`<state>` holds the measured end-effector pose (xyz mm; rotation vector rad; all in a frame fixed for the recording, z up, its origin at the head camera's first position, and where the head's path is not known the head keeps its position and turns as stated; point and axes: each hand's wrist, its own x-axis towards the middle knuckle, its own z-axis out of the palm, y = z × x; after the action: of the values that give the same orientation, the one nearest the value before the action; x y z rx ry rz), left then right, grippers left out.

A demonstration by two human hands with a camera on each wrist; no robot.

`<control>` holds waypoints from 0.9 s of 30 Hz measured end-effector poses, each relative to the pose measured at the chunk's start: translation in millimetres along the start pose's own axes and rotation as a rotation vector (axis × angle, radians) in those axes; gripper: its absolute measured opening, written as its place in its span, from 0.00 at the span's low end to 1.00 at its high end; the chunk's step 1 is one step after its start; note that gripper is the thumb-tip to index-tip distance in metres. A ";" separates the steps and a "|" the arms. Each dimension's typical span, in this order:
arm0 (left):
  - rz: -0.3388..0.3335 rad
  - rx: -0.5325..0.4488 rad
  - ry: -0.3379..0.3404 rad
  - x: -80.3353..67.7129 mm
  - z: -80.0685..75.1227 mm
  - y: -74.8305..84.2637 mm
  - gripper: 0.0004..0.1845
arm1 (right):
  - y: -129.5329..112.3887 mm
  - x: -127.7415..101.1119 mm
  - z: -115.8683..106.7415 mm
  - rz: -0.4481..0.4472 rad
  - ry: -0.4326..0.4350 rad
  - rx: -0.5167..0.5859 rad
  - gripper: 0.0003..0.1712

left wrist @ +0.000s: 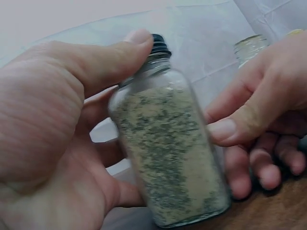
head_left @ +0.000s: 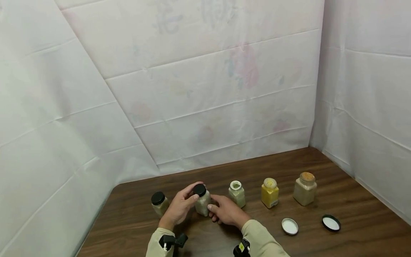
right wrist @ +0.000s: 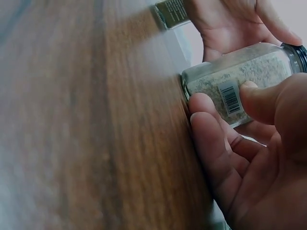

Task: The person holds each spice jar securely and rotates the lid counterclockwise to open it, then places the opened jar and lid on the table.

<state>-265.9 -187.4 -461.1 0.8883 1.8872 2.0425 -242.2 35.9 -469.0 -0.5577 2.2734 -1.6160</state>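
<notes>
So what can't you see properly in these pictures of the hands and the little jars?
- Black-capped glass spice jar: head view, its base is hidden by the left hand and right hand.
- Its barcode label: right wrist view, print too small and blurred to read.
- Open glass jar: left wrist view, mostly hidden behind the right hand.

A dark wooden table (head_left: 353,200) boxed in by pale draped sheets.

White cloth (head_left: 208,89) with a faint floral print hangs behind the table at twelve o'clock, marked by horizontal fold creases. A second sheet (head_left: 48,125) slants down at nine o'clock, and a third (head_left: 369,89) closes the three o'clock side, meeting the back one in a corner. The tabletop shows brown wood grain under soft, even light.
</notes>
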 end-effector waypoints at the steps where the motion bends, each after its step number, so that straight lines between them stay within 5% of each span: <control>1: 0.006 -0.002 0.008 -1.1 0.7 -0.3 0.27 | -0.4 -0.4 0.9 -0.001 0.005 -0.002 0.28; 16: 0.121 0.044 0.140 -2.8 11.8 -5.4 0.25 | -0.7 0.8 7.4 -0.003 0.053 -0.001 0.28; 27: -0.033 -0.051 -0.055 5.4 1.1 3.3 0.32 | 0.8 -1.0 -0.1 0.010 0.011 0.023 0.35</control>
<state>-268.8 -184.1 -456.4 0.8859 1.8007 2.0169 -241.4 36.7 -469.7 -0.5324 2.2590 -1.6427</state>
